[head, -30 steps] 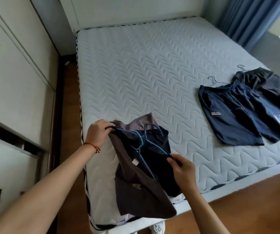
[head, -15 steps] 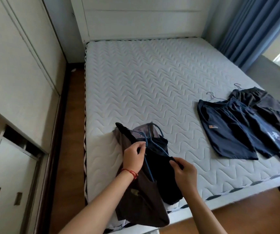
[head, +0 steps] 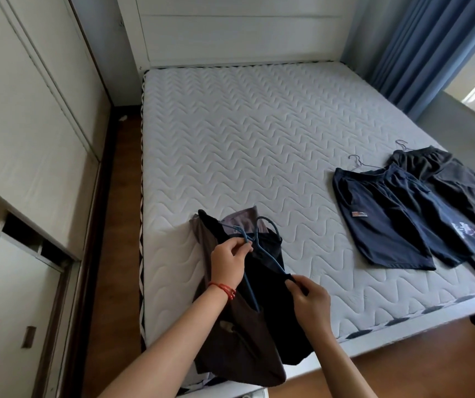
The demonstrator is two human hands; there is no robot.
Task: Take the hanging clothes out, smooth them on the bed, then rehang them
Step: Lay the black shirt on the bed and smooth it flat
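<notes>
At the lower middle of the frame a pile of dark clothes (head: 262, 305) lies on the near left corner of the bed (head: 259, 145), its lower end hanging over the bed's edge. The pile shows a brown piece on the left, a black piece on the right and a bit of grey at its top. Blue hangers (head: 255, 239) lie across the top of the pile, their hooks pointing toward the headboard.

The left hand (head: 229, 261), with a red cord (head: 223, 289) round its wrist, pinches the neck of a blue hanger between fingers and thumb. The right hand (head: 311, 304) is just below and to the right, its fingers curled round the black cloth at the hanger's lower end.

At the right of the frame, well apart from the pile, navy shorts (head: 385, 222) lie flat on the bed, partly overlapping a dark grey garment (head: 454, 182) beside them. Each has a thin wire hook showing at its waistband.

A white wardrobe (head: 29, 110) fills the left side. A blue curtain (head: 431, 47) hangs at the upper right. Brown wood floor (head: 110, 254) runs between wardrobe and bed.
</notes>
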